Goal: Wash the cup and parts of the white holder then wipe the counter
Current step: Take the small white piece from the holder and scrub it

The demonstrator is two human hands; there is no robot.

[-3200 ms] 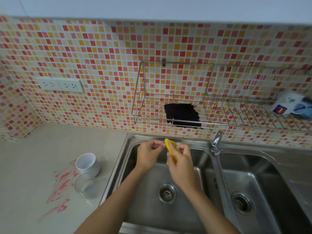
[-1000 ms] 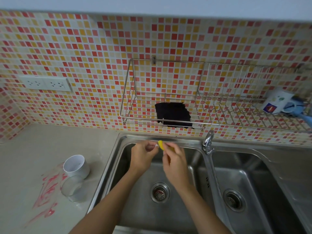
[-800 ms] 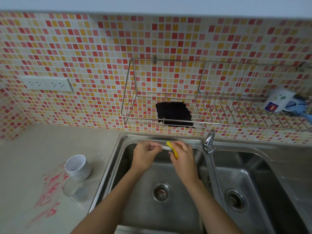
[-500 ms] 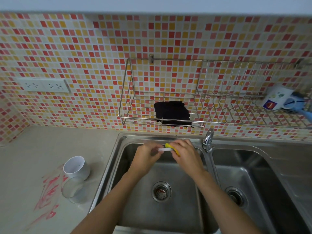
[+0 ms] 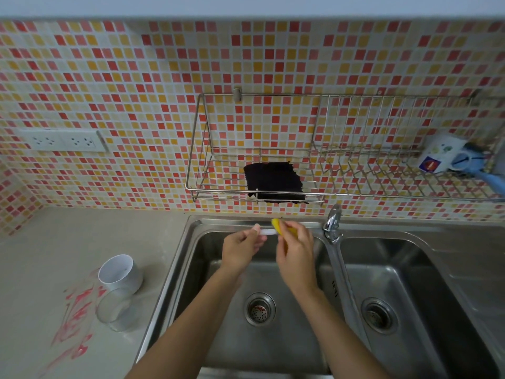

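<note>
Over the left sink basin, my left hand pinches a thin white holder part by one end. My right hand grips a yellow sponge pressed against the part's other end. On the counter at the left, a white cylindrical holder piece stands next to a clear glass cup. Red smears cover the counter beside them.
A chrome faucet runs between the two basins. The right basin lies beyond it. A wire rack on the tiled wall holds a black cloth and a white bottle. Wall sockets sit at the left.
My right hand has slid the sponge back and forth along the white part, with both hands staying above the left basin. The view has shifted slightly.
</note>
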